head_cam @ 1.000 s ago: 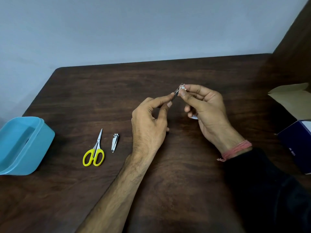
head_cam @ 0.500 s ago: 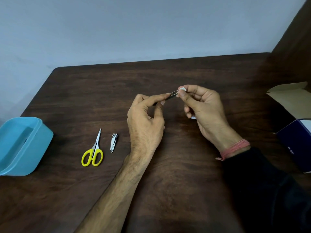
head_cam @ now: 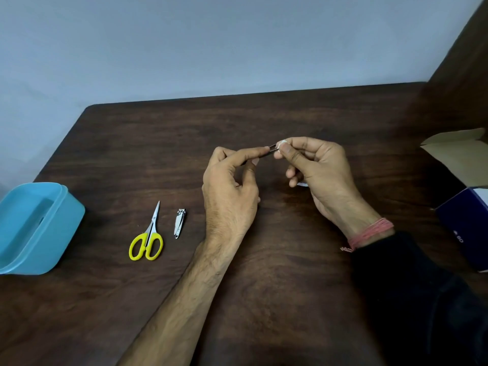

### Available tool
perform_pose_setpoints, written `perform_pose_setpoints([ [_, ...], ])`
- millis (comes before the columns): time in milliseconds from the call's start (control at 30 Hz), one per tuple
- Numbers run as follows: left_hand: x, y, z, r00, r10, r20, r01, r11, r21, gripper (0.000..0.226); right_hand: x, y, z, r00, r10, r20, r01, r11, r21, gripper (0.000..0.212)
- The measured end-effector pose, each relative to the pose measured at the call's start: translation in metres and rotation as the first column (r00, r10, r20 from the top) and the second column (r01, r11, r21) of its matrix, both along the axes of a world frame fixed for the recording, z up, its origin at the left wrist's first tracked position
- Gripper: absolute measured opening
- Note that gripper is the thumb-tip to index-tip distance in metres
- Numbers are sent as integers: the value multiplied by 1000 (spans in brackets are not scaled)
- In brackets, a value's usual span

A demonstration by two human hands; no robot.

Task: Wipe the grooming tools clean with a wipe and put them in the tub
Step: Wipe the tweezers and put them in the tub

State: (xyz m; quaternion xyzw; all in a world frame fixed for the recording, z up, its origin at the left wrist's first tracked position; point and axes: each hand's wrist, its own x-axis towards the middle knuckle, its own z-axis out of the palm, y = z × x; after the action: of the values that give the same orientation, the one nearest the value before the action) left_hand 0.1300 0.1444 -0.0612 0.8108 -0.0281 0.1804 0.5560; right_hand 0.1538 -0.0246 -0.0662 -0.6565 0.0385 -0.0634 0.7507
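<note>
- Scissors (head_cam: 146,237), yellow-handled, and nail clipper (head_cam: 179,223) lie on the table (head_cam: 264,286) between the tub (head_cam: 37,228) and the left hand; both untouched, apparently not wiped yet.
- Tub is blue, open, well left of the scissors; inside looks empty.
- Left hand (head_cam: 229,188) pinches one end of a thin metal tool (head_cam: 271,149), probably tweezers; too small to be sure.
- Right hand (head_cam: 314,167) pinches the wipe (head_cam: 282,142) around the tool's other end, other fingers curled.
- Change: left hand has slid away from the right over the last second, exposing more metal, so the wiping stroke is underway.
- Open box (head_cam: 464,204) right of the right hand.
</note>
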Motion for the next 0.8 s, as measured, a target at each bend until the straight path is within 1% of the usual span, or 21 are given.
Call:
perform_pose_setpoints([
  [133,-1,-1,1,1000,-15,0,15,1000,18,27,0,2,-2,999,-54,-4,54,999,8,11],
  [300,-1,-2,1,999,-40,-2,40,999,7,26,1,0,1,996,-93,-16,94,988,124,8],
  [367,1,-1,0,999,-31,-18,31,999,-21,25,2,-2,2,995,-102,-10,102,983,154,9],
  [500,6,2,-3,998,-17,-60,12,997,-83,23,1,3,1,991,-125,38,121,988,94,9],
  [600,6,1,-5,996,-61,-58,54,992,-110,22,-1,6,1,989,-141,45,139,989,48,15],
  [800,8,1,-8,993,-97,-68,84,981,-173,18,-2,6,3,993,-115,26,114,992,62,31],
])
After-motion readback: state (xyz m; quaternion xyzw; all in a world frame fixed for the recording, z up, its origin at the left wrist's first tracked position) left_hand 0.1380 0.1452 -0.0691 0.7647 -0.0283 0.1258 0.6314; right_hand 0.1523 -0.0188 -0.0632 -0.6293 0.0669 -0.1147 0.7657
